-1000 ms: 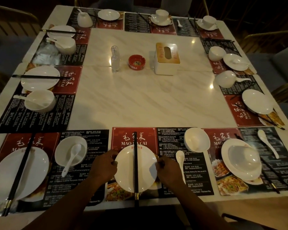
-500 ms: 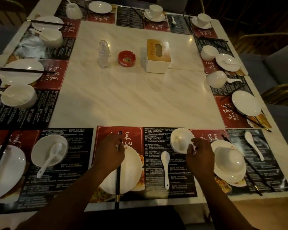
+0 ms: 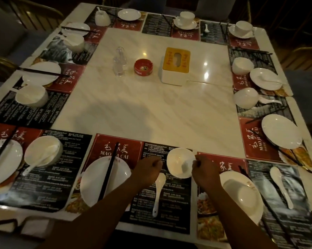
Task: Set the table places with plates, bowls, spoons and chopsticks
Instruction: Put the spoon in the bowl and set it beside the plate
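Both hands are at the near-edge place setting. Right hand (image 3: pixel 204 173): fingertips curled onto the right rim of the white bowl (image 3: pixel 178 162), apparently pinching it. Left hand (image 3: pixel 148 170): fingers curled, just beside the bowl's left rim; motion blur prevents confirming contact or grip.

Bowl sits upright on the dark half of the placemat (image 3: pixel 169 212), at its far edge. 1 white spoon (image 3: pixel 158 189) lies loose on the mat just nearer than the bowl, not yet in it. To the left, 1 plate (image 3: pixel 96 184) carries chopsticks (image 3: pixel 109 169) laid across it.

Assessment: this setting lacks only the spoon in the bowl.

Risks noted:
1. A 1-sided rim pinch may tip the bowl if it is lifted or dragged.
2. Dragging could shift or crease the paper mat on the polished table (image 3: pixel 160 114).
3. The left forearm passes close over the plate; a brush could roll the chopsticks off.
4. Either wrist could knock the spoon askew.
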The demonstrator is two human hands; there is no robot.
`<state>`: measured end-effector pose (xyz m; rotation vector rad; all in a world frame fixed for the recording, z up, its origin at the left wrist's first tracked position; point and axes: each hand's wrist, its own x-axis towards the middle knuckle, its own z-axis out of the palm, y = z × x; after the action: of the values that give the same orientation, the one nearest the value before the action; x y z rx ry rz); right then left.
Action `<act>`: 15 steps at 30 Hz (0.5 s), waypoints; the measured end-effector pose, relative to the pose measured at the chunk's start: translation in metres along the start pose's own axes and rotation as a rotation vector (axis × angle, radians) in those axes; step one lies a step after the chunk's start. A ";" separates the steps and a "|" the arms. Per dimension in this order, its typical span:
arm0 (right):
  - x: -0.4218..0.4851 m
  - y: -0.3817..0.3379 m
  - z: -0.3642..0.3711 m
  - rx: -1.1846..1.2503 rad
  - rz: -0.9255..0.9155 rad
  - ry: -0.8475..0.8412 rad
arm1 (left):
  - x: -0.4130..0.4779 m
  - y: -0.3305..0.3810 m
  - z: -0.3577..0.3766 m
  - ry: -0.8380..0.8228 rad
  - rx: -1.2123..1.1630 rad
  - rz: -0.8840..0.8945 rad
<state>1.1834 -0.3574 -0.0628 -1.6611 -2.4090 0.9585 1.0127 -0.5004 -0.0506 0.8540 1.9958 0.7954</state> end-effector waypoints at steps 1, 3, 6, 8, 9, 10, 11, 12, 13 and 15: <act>0.002 -0.003 0.001 0.021 -0.017 -0.017 | 0.000 0.002 0.003 -0.003 -0.020 -0.011; 0.004 -0.013 0.003 0.053 -0.073 -0.041 | 0.001 0.006 0.004 0.018 -0.077 -0.029; 0.007 -0.026 0.011 0.108 -0.106 -0.065 | 0.001 0.007 -0.007 0.101 -0.163 -0.062; 0.007 -0.036 0.018 0.139 -0.102 -0.088 | 0.001 0.005 -0.016 0.140 -0.171 -0.081; 0.006 -0.041 0.022 0.157 -0.100 -0.086 | 0.000 0.004 -0.021 0.154 -0.163 -0.090; 0.005 -0.045 0.025 0.175 -0.097 -0.077 | 0.001 0.001 -0.024 0.169 -0.166 -0.107; 0.003 -0.049 0.029 0.189 -0.091 -0.068 | 0.000 -0.002 -0.028 0.177 -0.177 -0.124; 0.000 -0.052 0.032 0.203 -0.081 -0.066 | 0.000 -0.006 -0.031 0.181 -0.204 -0.141; -0.002 -0.054 0.035 0.214 -0.075 -0.068 | -0.001 -0.009 -0.033 0.178 -0.223 -0.157; -0.007 -0.054 0.041 0.228 -0.080 -0.072 | -0.002 -0.018 -0.037 0.162 -0.240 -0.180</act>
<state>1.1260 -0.3944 -0.0653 -1.4651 -2.2869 1.2463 0.9772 -0.5203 -0.0461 0.4770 2.0317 1.0004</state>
